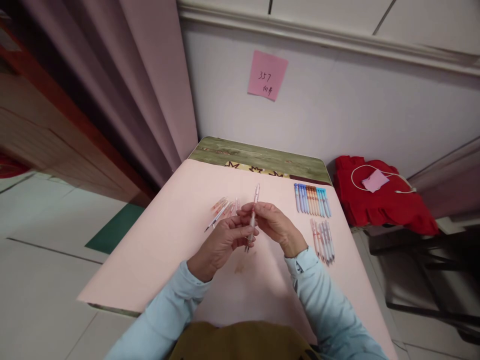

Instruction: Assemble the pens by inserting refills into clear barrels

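A slim, pale pen stands nearly upright between my two hands above the table. My left hand pinches its lower part, close to the tip. Around its upper part, the fingers of my right hand are closed. Just behind my left hand lies a loose pile of pinkish pen parts, partly hidden by the fingers. A thin white refill with a dark tip lies at the pile's left side.
Blue, brown and light-blue pens lie in a row at the right. Several pale pens lie nearer. A pink cloth covers the table. Red fabric with a white cable is on a stool beyond the right edge.
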Demonstrator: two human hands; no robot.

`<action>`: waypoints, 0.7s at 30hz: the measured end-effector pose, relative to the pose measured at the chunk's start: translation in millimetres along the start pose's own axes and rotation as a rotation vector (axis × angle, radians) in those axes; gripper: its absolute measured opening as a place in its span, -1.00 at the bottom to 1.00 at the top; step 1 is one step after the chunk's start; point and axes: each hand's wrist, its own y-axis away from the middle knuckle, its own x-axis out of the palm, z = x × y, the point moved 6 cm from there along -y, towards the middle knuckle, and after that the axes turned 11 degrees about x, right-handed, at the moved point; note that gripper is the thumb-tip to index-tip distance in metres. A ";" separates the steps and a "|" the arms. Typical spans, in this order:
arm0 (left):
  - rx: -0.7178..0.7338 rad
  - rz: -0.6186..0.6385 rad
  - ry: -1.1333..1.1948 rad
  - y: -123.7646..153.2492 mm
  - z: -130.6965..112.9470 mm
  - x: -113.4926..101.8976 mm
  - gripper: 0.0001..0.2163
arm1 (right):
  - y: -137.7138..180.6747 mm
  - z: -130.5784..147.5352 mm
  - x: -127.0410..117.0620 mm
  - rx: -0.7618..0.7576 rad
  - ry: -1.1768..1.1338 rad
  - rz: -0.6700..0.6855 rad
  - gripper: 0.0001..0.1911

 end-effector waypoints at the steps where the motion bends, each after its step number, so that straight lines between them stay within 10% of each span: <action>1: 0.000 0.002 0.001 -0.4 0.4 0.5 -0.76 | -0.9 -1.2 -2.9 0.007 0.001 -0.038 -0.61; 21: -0.070 0.008 0.081 -4.8 1.1 10.8 -0.77 | 6.9 0.2 -3.0 0.013 -0.118 0.040 -0.51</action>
